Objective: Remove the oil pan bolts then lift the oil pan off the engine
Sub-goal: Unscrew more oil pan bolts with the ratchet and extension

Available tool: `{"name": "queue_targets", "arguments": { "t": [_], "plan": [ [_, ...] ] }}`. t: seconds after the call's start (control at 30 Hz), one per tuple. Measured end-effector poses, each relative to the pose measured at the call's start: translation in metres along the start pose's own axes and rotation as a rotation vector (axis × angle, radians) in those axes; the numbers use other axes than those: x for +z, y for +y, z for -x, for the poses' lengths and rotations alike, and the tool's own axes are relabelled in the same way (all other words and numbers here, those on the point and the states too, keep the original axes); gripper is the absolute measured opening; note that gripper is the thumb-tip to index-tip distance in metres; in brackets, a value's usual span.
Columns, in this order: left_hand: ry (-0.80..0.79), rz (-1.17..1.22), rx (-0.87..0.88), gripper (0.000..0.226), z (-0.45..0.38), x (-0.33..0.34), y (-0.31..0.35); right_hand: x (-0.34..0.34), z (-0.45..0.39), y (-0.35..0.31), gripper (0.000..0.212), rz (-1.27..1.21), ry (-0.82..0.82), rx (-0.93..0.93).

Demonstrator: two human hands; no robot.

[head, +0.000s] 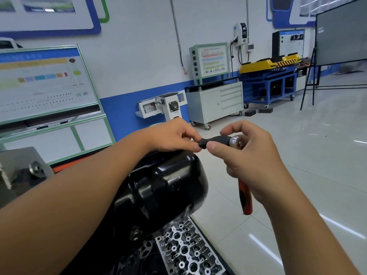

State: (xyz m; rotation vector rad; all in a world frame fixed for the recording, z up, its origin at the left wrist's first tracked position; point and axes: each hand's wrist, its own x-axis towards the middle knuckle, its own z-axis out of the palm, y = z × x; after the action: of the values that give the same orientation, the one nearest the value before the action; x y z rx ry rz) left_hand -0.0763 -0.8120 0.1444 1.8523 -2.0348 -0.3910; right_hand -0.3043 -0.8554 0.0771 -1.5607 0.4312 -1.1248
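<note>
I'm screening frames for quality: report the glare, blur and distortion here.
Head view: wide-angle bending curves the wall panels; streaks of light glare on the glossy tiled floor; highlights shine on the glossy black oil pan; the whiteboard's text is soft; hands sharp.

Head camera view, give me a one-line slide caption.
Both hands fit a black socket onto a red-handled ratchet, left hand pinching the socket, right hand holding the ratchet, above the black oil pan.
</note>
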Motion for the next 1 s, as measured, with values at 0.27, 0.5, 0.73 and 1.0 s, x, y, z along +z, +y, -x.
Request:
{"name": "queue_targets", "arguments": {
  "t": [0.27,0.5,0.73,1.0],
  "plan": [
    [0.014,-0.065,-0.003,0.015,-0.001,0.004,0.003,-0.048,0.013,0.002,0.032,-0.265,-0.366,0.073],
    [0.052,-0.086,-0.031,0.018,0.001,0.006,0.003,-0.049,0.018,0.002,0.037,-0.026,-0.161,-0.237],
    [0.122,-0.071,-0.026,0.015,0.003,0.006,-0.002,-0.003,0.045,0.009,0.041,-0.256,0.013,-0.034],
    [0.065,-0.103,-0.040,0.015,0.002,0.005,0.004,-0.033,0.019,0.001,0.028,0.739,0.289,-0.485]
  ]
}}
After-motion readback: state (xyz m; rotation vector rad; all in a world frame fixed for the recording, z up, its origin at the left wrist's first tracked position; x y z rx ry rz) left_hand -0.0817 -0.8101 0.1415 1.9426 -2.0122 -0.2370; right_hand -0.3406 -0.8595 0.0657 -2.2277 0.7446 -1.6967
